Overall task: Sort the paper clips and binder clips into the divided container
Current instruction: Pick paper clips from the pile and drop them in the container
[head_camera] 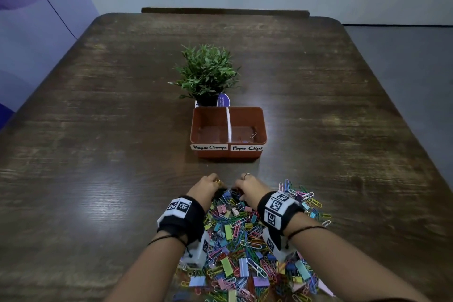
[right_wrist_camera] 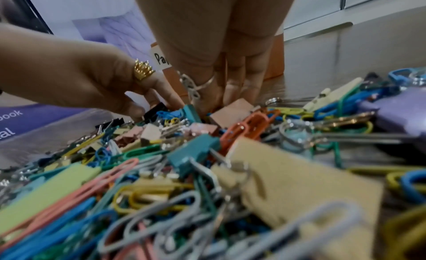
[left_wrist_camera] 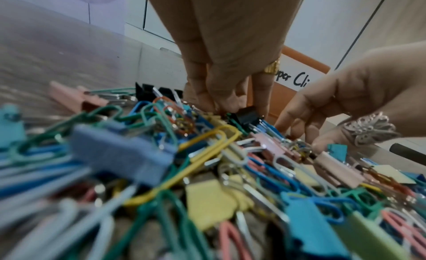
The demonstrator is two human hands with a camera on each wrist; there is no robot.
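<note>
A heap of coloured paper clips and binder clips [head_camera: 245,240] lies on the table in front of me. Beyond it stands the orange divided container [head_camera: 228,157], labelled "Paper Clamps" on the left and "Paper Clips" on the right. A few paper clips [head_camera: 253,135] lie in the right compartment. The left one looks bare. Both hands are at the heap's far edge. My left hand [left_wrist_camera: 235,109] pinches a black binder clip [left_wrist_camera: 247,114] at the top of the heap. My right hand [right_wrist_camera: 221,103] points its fingers straight down into the clips, beside a pink binder clip [right_wrist_camera: 232,112].
A small potted plant [head_camera: 207,73] stands right behind the container. The dark wooden table [head_camera: 98,154] reaches wide on both sides. More loose paper clips [head_camera: 304,198] spread to the right of my right wrist.
</note>
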